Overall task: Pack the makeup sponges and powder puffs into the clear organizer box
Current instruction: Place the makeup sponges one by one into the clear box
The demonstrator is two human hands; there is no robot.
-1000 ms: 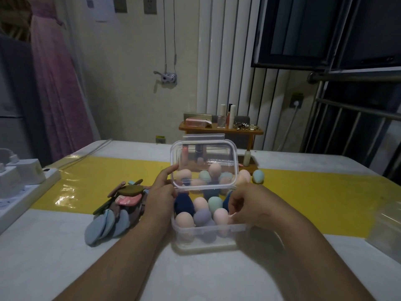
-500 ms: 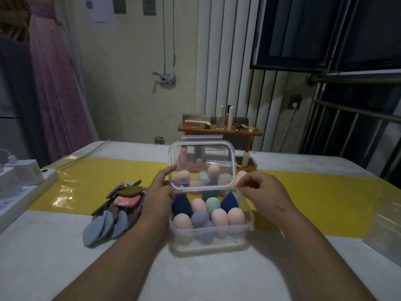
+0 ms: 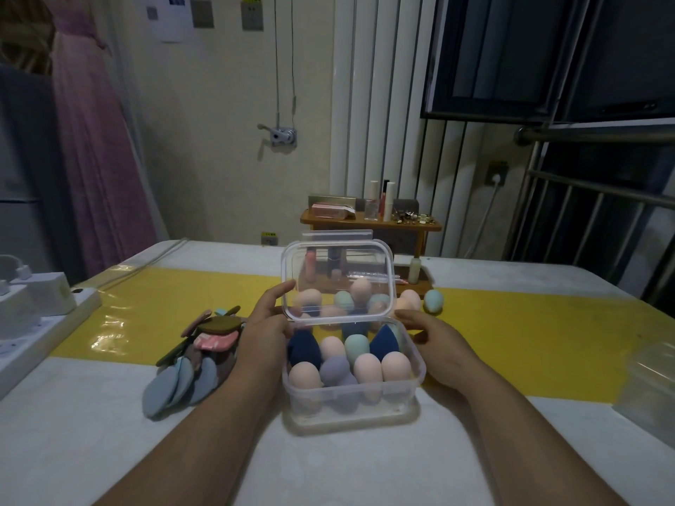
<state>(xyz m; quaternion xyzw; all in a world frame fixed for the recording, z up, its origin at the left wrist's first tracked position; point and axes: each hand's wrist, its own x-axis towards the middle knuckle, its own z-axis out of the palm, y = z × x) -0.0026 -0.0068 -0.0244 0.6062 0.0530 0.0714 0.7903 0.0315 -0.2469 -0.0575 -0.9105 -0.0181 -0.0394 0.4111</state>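
The clear box (image 3: 352, 407) stands on the white table (image 3: 109, 451), at center, w/ its lid (image 3: 338, 279) up, nearly upright at the far side. Inside are egg-shape sponges (image 3: 365, 367) standing close together: pink ones at front, one lilac, two navy, one mint.

The left hand (image 3: 261, 332) is at 9 o'clock of the box, thumb and fingers pinching the left edge of the lid, the palm against the box wall. The right hand (image 3: 433, 345) is at 3 o'clock, curled around the right wall near the hinge corner; fingers touch the box, but if it really grips or only rests there I cannot tell.

More sponges are outside, at 12 o'clock behind the lid, partly seen through it; a blue-green one (image 3: 433, 301) and a pink one (image 3: 411, 299) stand at approx. 1 o'clock on the yellow strip (image 3: 548, 334).

The puffs (image 3: 199, 354), flat ones in grey-blue, brown, pink, lie in a loose pile at 9 o'clock, just beside the left wrist, not in the box.

A white power strip (image 3: 44, 319) is at far left edge. Another clear container (image 3: 650, 388) is at far right, blurred.
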